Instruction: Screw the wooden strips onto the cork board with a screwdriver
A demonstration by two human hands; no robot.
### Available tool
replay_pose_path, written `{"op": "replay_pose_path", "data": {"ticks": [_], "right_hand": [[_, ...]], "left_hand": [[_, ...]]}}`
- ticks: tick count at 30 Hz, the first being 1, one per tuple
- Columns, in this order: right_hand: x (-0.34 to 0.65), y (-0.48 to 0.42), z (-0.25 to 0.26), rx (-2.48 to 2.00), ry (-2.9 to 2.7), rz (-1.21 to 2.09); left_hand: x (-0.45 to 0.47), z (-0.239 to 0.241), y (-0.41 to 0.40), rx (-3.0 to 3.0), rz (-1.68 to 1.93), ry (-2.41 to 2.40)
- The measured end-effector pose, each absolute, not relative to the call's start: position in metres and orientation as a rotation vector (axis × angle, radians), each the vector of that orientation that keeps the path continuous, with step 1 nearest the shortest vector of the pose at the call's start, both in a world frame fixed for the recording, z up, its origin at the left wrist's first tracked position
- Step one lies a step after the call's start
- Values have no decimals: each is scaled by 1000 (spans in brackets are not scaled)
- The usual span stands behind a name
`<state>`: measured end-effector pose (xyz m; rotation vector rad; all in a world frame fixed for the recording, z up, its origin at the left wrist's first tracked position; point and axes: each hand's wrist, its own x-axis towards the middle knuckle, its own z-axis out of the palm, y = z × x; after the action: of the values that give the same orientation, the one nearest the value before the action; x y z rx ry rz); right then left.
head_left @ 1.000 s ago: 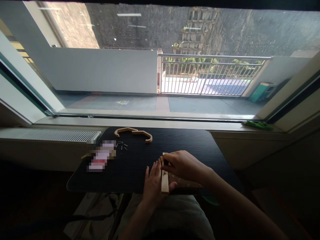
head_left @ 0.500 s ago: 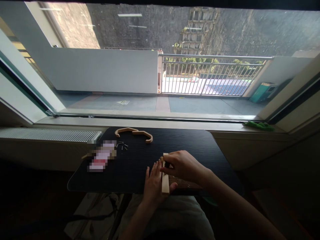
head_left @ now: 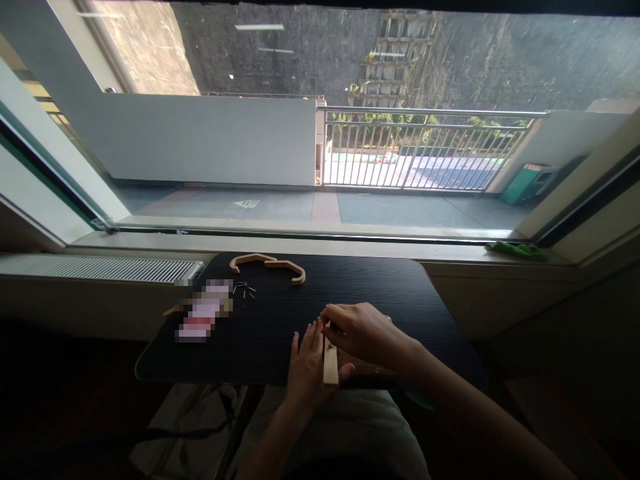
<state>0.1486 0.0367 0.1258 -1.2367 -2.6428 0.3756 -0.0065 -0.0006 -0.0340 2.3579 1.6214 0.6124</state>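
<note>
A pale wooden bar (head_left: 331,367) lies lengthwise in front of me at the table's near edge. My left hand (head_left: 307,363) steadies it, fingers stretched along its left side and the thumb showing on its right. Over the bar's far end, my right hand (head_left: 367,330) is closed in a pinch. What its fingertips grip is hidden beneath them. Under my right forearm lies a brown wooden surface (head_left: 370,367), partly covered.
Two curved wooden pieces (head_left: 287,267) lie at the far side of the black table (head_left: 360,277). Several small screws or nails (head_left: 245,289) are scattered to the left, beside a blurred-out pink and white packet (head_left: 205,313). A window sill (head_left: 350,250) runs behind, with a green cloth (head_left: 517,251).
My right hand has turned slightly and its fingers have shifted over the bar's far end. A dark item glimpsed under it before is now mostly covered. My left hand stays put.
</note>
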Motion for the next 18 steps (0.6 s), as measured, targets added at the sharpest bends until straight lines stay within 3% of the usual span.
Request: {"op": "replay_pose_path", "data": {"ticks": [18], "right_hand": [[149,32,135,-1336,-2720,388]], "left_hand": [[-6,-35,-1,2379,667,1630]]}}
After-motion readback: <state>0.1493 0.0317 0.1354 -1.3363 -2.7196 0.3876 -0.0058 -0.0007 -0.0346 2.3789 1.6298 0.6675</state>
